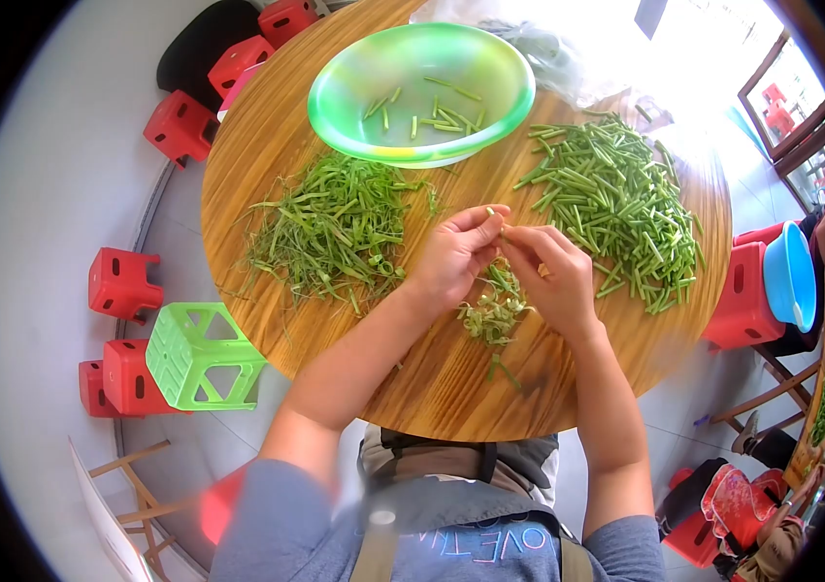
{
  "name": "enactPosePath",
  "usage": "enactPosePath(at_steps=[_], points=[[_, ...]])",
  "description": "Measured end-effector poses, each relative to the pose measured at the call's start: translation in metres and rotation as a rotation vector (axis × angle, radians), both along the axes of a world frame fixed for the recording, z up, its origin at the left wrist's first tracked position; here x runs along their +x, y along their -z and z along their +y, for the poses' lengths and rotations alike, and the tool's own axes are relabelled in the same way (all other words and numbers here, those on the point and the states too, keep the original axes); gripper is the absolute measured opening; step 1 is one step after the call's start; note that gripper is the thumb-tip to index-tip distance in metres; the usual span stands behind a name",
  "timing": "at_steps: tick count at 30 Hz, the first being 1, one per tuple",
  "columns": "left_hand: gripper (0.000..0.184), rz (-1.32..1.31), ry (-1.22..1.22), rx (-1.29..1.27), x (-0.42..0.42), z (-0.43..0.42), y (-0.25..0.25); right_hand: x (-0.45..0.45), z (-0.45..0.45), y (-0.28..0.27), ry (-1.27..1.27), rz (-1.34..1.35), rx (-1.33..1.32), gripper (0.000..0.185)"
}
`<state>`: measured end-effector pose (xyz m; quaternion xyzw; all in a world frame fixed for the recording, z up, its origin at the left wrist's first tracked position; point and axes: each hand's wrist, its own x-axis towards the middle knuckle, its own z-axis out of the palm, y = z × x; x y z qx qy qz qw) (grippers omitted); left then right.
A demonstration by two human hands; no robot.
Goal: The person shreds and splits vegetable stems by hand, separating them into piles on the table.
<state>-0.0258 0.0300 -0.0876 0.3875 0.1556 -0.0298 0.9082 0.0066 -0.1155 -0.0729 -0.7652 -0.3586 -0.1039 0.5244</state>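
Observation:
Close together over the middle of the table are my left hand (pixel 453 257) and my right hand (pixel 556 278). My left thumb and fingers pinch a short green stem (pixel 492 211), of which only a pale end shows. My right fingertips are pinched together at the near end of it; what lies between them is too small to make out. Pale green peelings (pixel 492 318) lie on the table below my hands. A heap of cut green stems (pixel 618 209) is beyond my right hand, and a heap of leafy green strips (pixel 340 228) is left of my left hand.
A green plastic basin (pixel 374 82) with several stem pieces stands at the back of the round wooden table (pixel 451 398). Clear plastic bags (pixel 539 48) lie beside it. Red stools and a green stool (pixel 184 354) are at left. A blue basin (pixel 789 276) and another person are at right.

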Motion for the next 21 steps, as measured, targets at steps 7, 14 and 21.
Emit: enactPosePath(at_steps=[7, 14, 21], points=[[0.02, -0.024, -0.031, 0.075, 0.004, 0.013, 0.007, 0.001, -0.003, 0.0, -0.005, -0.004, -0.087, 0.012], [0.022, -0.033, -0.055, 0.328, 0.002, 0.008, 0.001, 0.002, -0.004, 0.009, -0.03, -0.074, -0.176, 0.015], [0.021, -0.031, -0.037, 0.426, 0.001, 0.004, -0.003, 0.002, -0.004, 0.009, -0.041, -0.141, -0.213, 0.007]])
